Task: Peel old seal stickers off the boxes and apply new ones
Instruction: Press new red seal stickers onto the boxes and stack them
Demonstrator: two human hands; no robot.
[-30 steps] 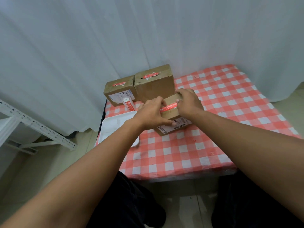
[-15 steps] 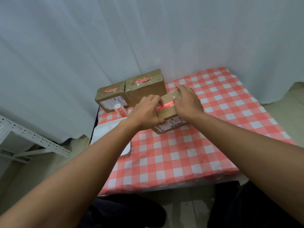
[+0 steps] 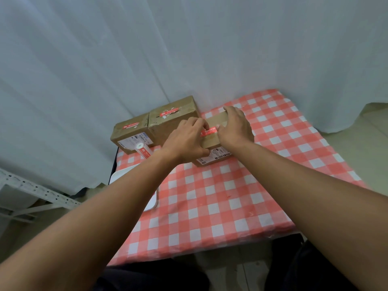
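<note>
A small brown cardboard box (image 3: 212,141) lies on the checked tablecloth, with a red seal sticker (image 3: 208,131) across its top. My left hand (image 3: 186,141) rests on the box's left part, its fingertips at the sticker's left end. My right hand (image 3: 236,128) lies over the box's right part, thumb at the sticker's right end. Two more brown boxes stand behind: one (image 3: 131,135) with a whole red sticker (image 3: 131,125), a taller one (image 3: 172,120) with a torn red sticker (image 3: 169,112). A roll of red stickers (image 3: 143,151) lies in front of them.
A white tray (image 3: 150,198) sits at the table's left edge, mostly under my left forearm. The red-and-white tablecloth (image 3: 210,196) covers the table. A white curtain (image 3: 189,49) hangs behind. A metal shelf frame (image 3: 37,192) stands to the left on the floor.
Both hands stay on the small box and its red sticker, the left fingers shifting along its left end. The camera view has tilted and moved slightly.
</note>
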